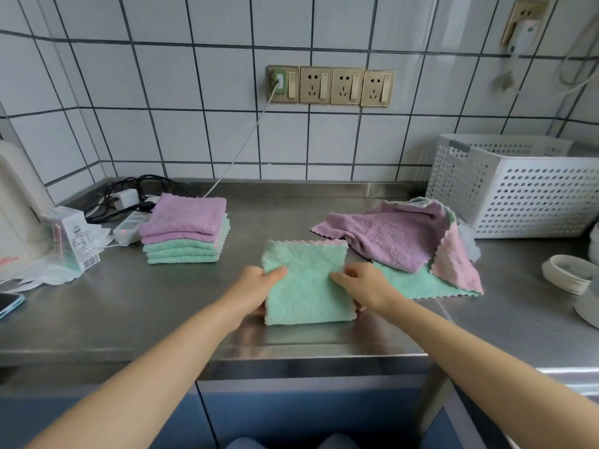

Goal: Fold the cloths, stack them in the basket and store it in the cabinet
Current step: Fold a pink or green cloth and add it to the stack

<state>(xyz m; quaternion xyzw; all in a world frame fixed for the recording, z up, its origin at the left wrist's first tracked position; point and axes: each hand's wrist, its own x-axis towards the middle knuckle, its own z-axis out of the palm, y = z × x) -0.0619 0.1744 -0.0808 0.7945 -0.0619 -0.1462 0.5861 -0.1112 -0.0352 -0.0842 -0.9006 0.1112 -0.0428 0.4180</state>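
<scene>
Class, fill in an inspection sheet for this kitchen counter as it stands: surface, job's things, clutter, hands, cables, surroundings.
Surface: steel counter, bare at the front.
Job's things: folded stack of purple and green cloths at left; green cloth being folded; unfolded cloths heaped right; white basket behind them.
Clutter: carton, phone, bowls.
Hands: left hand and right hand grip the green cloth's side edges.
Cables: power strip and black leads; white charger cable.
Surroundings: tiled wall, wall sockets.
</scene>
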